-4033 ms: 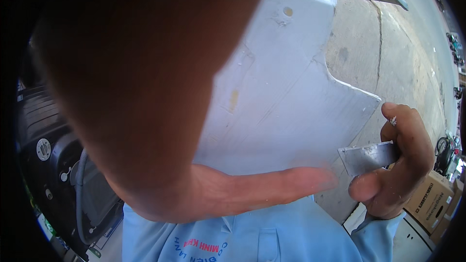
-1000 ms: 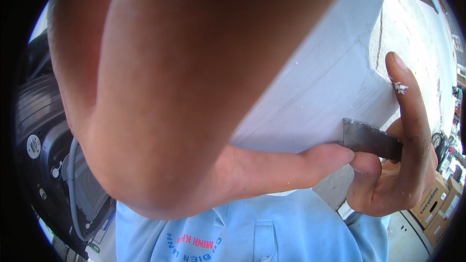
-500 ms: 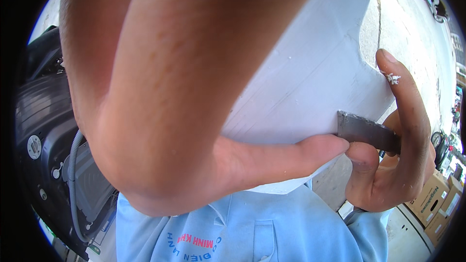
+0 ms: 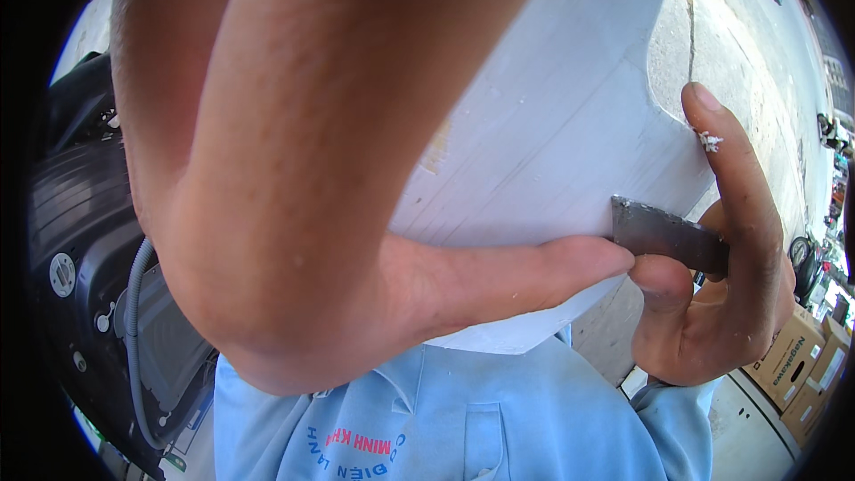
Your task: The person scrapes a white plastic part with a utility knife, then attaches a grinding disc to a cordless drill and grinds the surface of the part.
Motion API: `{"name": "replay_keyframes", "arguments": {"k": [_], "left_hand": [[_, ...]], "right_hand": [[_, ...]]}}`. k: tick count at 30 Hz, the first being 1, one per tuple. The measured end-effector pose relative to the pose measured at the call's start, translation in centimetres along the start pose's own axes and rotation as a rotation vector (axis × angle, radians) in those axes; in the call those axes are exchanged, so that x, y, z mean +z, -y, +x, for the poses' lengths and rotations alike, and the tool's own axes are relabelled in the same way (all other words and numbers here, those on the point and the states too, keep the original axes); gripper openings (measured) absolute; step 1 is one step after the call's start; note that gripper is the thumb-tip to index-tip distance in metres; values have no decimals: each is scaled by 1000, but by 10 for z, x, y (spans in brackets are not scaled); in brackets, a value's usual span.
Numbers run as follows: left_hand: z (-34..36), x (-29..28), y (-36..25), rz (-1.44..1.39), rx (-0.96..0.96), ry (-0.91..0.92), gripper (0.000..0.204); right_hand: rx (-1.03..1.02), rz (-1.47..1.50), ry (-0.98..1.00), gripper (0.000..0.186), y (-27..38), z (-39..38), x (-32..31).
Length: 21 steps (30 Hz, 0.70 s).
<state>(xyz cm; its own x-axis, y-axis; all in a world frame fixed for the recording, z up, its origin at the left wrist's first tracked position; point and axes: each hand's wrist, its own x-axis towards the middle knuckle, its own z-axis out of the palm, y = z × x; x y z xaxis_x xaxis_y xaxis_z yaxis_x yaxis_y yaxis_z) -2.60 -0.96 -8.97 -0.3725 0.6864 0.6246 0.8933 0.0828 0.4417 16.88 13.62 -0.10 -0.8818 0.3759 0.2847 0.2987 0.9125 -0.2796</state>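
Scraping looks partway along: right hand (image 4: 721, 303) pinches a dark scraper blade (image 4: 668, 236) flat to the white panel (image 4: 552, 142), left hand (image 4: 401, 276) gripping the panel's lower edge, thumb against the blade, with smooth streaked surface above and white flecks on the raised finger

Panel: white panel (image 4: 552, 151) fills centre.
Left hand (image 4: 356, 240): thumb pressed along the panel's lower edge.
Right hand (image 4: 721, 294): pinches grey scraper blade (image 4: 668, 236) against the panel's edge.

Matt white panel (image 4: 552, 151); dull grey metal blade (image 4: 663, 233).
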Motion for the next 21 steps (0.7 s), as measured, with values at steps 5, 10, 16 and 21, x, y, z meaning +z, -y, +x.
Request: {"name": "replay_keyframes", "arguments": {"k": [5,10,16,21], "left_hand": [[-1,2,-1,-2,-4,-6,36],[-2,-1,-3,6,-33,-12,36],[3,5,1,-4,-7,1,37],[7,5,8,5,12,-10,37]], "right_hand": [[-42,62,-37,84,-2,-5,5],[-76,-41,-42,61,1,-4,-2],[-233,-167,47,36,1,17,-25],[-371,-288,103,27,2,30,-30]]}}
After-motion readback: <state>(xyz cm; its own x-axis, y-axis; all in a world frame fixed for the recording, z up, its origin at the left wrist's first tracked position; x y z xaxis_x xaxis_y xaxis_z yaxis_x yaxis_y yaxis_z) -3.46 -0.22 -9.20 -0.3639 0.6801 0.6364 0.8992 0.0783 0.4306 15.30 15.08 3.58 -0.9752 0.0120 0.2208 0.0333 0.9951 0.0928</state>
